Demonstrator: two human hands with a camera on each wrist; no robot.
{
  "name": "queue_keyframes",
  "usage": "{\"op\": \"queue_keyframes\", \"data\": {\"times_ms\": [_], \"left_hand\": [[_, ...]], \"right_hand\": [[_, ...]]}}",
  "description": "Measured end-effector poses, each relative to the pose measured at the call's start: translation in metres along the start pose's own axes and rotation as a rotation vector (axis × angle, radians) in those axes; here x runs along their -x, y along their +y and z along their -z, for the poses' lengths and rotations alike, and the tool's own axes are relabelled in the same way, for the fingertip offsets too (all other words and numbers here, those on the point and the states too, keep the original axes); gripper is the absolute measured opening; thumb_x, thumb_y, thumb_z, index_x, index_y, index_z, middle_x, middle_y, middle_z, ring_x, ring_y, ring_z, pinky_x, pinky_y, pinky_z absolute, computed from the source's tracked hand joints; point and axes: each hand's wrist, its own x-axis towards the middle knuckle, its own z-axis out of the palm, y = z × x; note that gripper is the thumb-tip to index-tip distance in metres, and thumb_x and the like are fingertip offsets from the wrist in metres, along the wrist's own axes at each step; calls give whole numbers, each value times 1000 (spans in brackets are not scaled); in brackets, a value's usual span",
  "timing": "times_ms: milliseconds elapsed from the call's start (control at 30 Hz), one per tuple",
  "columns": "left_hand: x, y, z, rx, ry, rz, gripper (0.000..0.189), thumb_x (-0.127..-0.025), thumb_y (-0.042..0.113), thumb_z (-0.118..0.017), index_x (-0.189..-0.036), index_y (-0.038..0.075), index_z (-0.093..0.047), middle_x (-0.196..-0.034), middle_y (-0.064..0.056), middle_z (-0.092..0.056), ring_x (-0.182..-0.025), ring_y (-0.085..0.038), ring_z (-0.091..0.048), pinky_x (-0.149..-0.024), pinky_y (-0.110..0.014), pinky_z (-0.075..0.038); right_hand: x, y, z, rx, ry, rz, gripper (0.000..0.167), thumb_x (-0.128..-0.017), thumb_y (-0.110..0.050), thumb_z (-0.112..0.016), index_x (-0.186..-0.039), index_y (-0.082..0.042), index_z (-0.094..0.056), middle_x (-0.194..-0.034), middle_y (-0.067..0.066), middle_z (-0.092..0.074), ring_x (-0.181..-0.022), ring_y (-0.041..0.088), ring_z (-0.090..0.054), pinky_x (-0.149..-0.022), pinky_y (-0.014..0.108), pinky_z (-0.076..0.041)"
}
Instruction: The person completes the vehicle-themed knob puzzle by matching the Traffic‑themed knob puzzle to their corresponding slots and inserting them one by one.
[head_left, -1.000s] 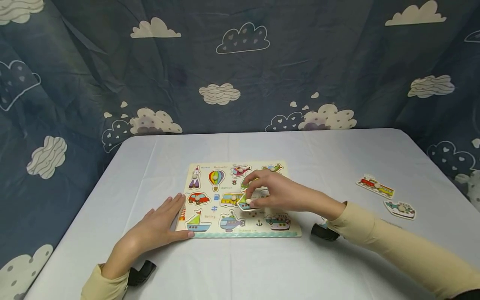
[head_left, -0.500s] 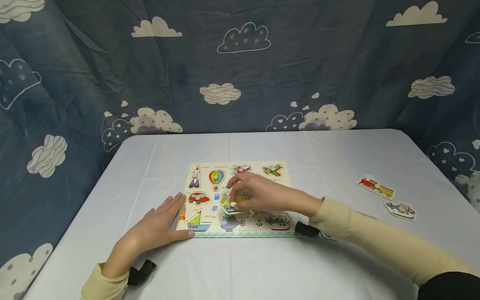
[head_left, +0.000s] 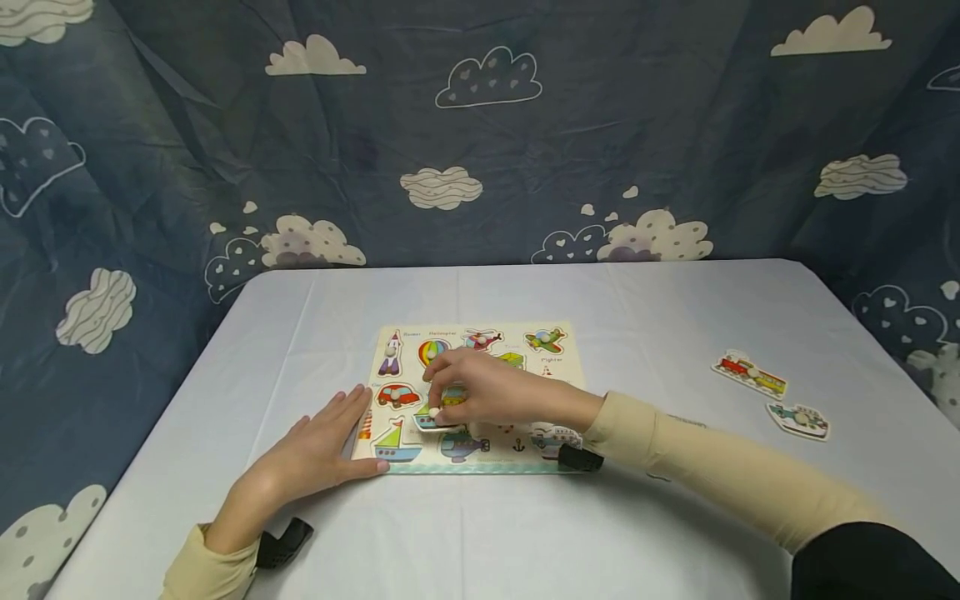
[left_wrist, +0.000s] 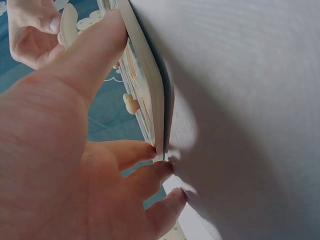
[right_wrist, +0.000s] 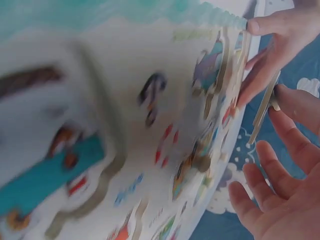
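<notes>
My right hand [head_left: 487,392] pinches the small knob of a sailboat puzzle piece [head_left: 429,422] between thumb and forefinger. In the right wrist view the piece [right_wrist: 261,115] appears edge-on, raised off the board, the other fingers spread loosely. Beneath lies the knob puzzle board [head_left: 517,468], with vehicle pictures and several knobbed pieces on it. The sailboat picture [head_left: 397,444] fills its lower left corner, just left of the held piece. My left hand [head_left: 318,446] lies along the board's left side, thumb over the near corner, fingertips against the edge [left_wrist: 159,115].
A train piece [head_left: 750,375] and another vehicle piece [head_left: 798,421] lie on the white tablecloth [head_left: 645,325] at the right. Part of another piece [head_left: 660,477] peeks out under the right sleeve [head_left: 705,450]. Behind the table hangs a dark cloud-patterned curtain [head_left: 315,158].
My right hand has carried the sailboat piece leftward across the board, from its middle toward the sailboat picture. My left hand has stayed in place.
</notes>
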Motion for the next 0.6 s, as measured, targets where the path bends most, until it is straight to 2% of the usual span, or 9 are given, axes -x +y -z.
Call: {"op": "queue_keyframes", "data": {"times_ms": [200,600], "left_hand": [[-1,-2,0,-2,-7,4,107,-80,65,-68,-155,2,-25,-159,-18,-24,-144,-41,-22,-104,-72,-21],[1,-3,1,12,-5,-8,107,-80,65,-70,-155,1,-26,-159,-19,-25,-144,-41,-22,-103,-73,-21]], "right_hand": [[-13,-3,-8,-34,-24,5,6,-88,-24,-76,-90,-23,-71,-128,2,-58,-120,15,-49,-99,30,-41],[-35,-13,-23,21,-37,22,8,-86,-25,-79,-83,-26,-71,-122,-2,-59,-114,14,-49,-98,28,-39]]}}
